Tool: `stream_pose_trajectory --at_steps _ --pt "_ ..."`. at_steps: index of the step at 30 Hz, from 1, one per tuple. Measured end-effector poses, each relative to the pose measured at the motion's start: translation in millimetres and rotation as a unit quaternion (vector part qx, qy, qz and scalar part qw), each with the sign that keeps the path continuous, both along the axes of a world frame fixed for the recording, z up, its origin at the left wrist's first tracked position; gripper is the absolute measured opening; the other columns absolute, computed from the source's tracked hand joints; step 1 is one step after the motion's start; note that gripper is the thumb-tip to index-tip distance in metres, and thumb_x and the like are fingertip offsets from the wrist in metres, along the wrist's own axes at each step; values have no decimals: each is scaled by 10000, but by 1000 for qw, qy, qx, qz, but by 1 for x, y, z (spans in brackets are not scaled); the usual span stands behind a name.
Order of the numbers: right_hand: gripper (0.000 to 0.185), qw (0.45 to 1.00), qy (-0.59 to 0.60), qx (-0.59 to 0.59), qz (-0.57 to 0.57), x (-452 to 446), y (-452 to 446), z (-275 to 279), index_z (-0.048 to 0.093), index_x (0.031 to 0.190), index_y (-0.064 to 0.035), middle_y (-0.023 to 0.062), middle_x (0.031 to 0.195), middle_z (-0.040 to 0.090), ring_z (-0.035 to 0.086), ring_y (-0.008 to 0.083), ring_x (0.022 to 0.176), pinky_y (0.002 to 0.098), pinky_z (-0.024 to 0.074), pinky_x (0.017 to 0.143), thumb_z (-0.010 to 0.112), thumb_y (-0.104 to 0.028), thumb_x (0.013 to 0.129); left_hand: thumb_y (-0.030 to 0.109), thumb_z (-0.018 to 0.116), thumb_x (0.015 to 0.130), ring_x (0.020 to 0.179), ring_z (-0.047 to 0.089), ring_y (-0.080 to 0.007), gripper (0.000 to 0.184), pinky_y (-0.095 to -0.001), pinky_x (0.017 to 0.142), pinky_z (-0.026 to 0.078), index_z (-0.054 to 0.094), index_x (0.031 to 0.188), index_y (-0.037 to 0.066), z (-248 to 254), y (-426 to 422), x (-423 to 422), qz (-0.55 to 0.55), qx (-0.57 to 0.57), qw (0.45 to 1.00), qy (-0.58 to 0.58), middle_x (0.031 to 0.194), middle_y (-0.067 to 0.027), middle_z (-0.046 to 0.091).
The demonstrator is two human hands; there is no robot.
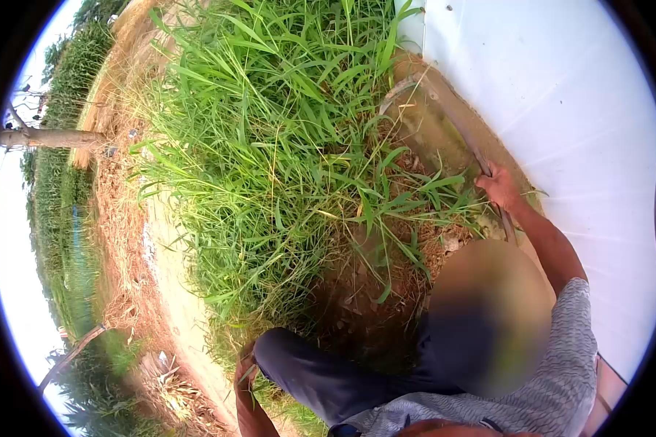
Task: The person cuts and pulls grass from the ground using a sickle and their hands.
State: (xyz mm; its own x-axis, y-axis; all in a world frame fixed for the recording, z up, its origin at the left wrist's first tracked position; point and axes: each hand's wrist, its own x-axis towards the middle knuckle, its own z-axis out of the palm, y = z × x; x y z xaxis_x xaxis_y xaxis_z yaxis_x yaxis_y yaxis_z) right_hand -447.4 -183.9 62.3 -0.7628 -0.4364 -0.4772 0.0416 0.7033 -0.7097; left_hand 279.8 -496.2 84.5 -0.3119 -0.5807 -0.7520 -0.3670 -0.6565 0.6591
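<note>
My right hand (pixel 497 188) is wrapped round the long wooden handle of a sickle (pixel 455 113). Its curved blade (pixel 397 93) lies at the edge of tall green grass (pixel 270 146), beside a strip of bare soil. Down at the lower left, my left hand (pixel 246 365) is beside my bent knee (pixel 284 349), close to the grass; its fingers are partly hidden, and I cannot make out anything in them. Loose grass stems (pixel 415 197) lean over brown soil (pixel 357 291) between the knee and the sickle.
A pale smooth wall or sheet (pixel 554 95) runs along the right side, close to my right arm. A dirt path (pixel 171 269) with dry straw lies left of the grass. Farther off are a tree trunk (pixel 51 138) and tall green plants (pixel 51 211). A blurred oval covers my lap.
</note>
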Motion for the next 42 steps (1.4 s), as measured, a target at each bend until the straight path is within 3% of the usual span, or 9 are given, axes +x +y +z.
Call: stream_pose_trajectory --at_steps 1,22,25,28,32,34,35,37,42 --pt "170 1000 -3 1 9 -15 -6 -5 551 877 -17 61 636 512 505 161 563 341 441 565 630 -131 777 259 491 965 914 619 -196 375 -312 809 516 541 1201 -28 7 8 -24 -83 -134 981 -110 1071 -88 641" --pt "173 997 -68 -35 -14 -51 -18 -40 480 882 -72 7 580 458 478 100 431 287 381 367 632 -153 868 220 525 908 899 636 -212 309 -304 832 487 658 1038 -26 205 50 -288 119 69 987 -81 940 -141 684" --pt "163 997 -72 -18 -37 -48 -22 -35 496 892 -80 0 577 460 463 91 423 274 368 362 637 -157 867 203 531 900 941 633 -226 292 -324 851 488 653 1069 -1 177 13 -328 -175 109 978 -19 1015 -157 665" --pt "172 998 -52 -6 -39 -45 -22 -35 508 908 -79 -10 576 464 458 82 422 262 365 359 647 -170 863 128 547 872 1005 629 -290 257 -380 868 501 653 1097 65 90 -29 -374 -621 -47 782 -34 1178 -172 618" --pt "190 999 -23 9 -26 -46 -21 -29 534 952 -66 -8 593 487 470 81 426 253 378 362 660 -174 858 85 557 824 1146 544 -363 482 -450 990 442 495 1302 84 3 -4 -458 -861 -182 474 -36 1265 -173 549" --pt "200 999 -15 3 -30 -47 -21 -29 545 973 -61 -5 600 495 473 82 427 251 381 362 665 -170 856 143 570 861 1276 439 -344 546 -462 1072 380 407 1382 121 -53 11 -478 -836 -398 363 108 1426 -146 400" --pt "219 999 -23 -19 -29 -46 -20 -27 551 988 -53 -4 606 500 478 81 434 250 385 366 676 -167 850 179 577 876 1330 366 -341 564 -488 1098 343 385 1404 139 -100 23 -484 -738 -665 108 28 1469 -131 332" --pt "238 998 -28 -43 -38 -45 -16 -28 557 1004 -45 -2 612 506 483 81 440 248 390 370 688 -164 845 215 584 890 1383 292 -338 582 -514 1125 306 363 1426 156 -139 30 -504 -520 -837 -166 -41 1513 -116 264" --pt "418 997 42 -60 -1 -42 8 -39 542 1200 -5 5 641 521 531 112 507 277 447 443 702 -167 850 454 529 915 1439 123 -343 671 -558 1167 147 282 1482 194 -128 19 -580 -497 -805 -263 -189 1548 -107 207"
